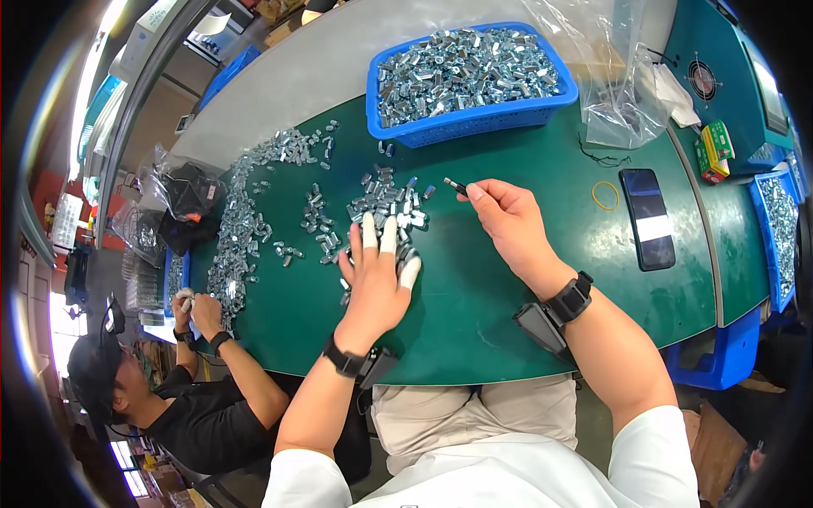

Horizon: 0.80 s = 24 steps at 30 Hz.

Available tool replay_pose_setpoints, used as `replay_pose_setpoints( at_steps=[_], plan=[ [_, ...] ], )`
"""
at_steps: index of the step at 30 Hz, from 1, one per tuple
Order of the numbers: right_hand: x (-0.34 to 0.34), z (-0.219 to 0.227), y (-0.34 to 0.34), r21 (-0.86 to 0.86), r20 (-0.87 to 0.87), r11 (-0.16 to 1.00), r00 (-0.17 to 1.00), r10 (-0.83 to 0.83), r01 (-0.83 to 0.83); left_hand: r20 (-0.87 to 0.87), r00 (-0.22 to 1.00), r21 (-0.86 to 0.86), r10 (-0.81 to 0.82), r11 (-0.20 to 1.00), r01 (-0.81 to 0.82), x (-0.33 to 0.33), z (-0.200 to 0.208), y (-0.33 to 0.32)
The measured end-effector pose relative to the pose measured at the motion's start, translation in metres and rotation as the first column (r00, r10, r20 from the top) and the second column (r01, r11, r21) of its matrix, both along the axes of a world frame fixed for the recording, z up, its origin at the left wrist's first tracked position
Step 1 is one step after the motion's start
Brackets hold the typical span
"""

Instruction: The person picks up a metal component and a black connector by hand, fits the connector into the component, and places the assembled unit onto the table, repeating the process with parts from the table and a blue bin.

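One slim rod (457,186), pinched in my right hand (509,223), slants away-left, just right of metal pieces (383,201) under my spread left hand (375,284)

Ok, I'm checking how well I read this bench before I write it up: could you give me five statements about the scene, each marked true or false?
1. The left hand is spread at a pile of loose metal pieces. True.
2. The right hand is empty. False: it pinches a slim dark tool with a metal tip.
3. The blue basket is heaped with metal pieces. True.
4. The phone lies to the left of the yellow rubber band. False: it lies to the right of it.
5. The co-worker at the left wears a black cap. True.
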State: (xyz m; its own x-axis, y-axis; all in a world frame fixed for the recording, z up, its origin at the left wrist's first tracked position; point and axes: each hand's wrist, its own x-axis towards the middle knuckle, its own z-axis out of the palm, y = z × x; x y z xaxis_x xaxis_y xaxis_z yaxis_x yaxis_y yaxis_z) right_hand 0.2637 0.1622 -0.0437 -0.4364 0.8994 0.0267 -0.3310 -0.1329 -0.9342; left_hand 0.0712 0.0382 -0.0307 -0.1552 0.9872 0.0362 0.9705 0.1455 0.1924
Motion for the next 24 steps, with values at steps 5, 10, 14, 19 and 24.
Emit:
replay_pose_setpoints(
  at_steps=[5, 10, 14, 19, 24],
  plan=[
    [0.004, -0.003, 0.002, -0.014, 0.006, 1.0, 1.0, -0.013, 0.014, 0.042, 0.997, 0.097, -0.059, 0.994, 0.055, 0.003, -0.004, 0.041],
    [0.008, -0.002, 0.004, -0.004, 0.023, 0.999, 0.999, -0.034, 0.034, 0.05, 0.986, 0.249, -0.158, 0.958, 0.14, 0.014, 0.02, 0.084],
    [0.008, -0.003, 0.006, 0.006, 0.0, 0.999, 0.999, -0.041, 0.041, 0.052, 0.992, 0.197, -0.114, 0.975, 0.102, 0.022, 0.014, 0.105],
    [0.006, -0.002, 0.011, 0.098, 0.06, 0.988, 0.991, -0.123, 0.116, 0.133, 0.967, 0.361, -0.216, 0.92, 0.155, 0.02, 0.007, 0.11],
    [0.005, -0.007, 0.012, 0.065, 0.051, 0.99, 0.99, -0.129, 0.126, 0.965, 0.237, -0.097, 0.113, 0.992, -0.078, 0.012, 0.03, 0.093]
  ],
)
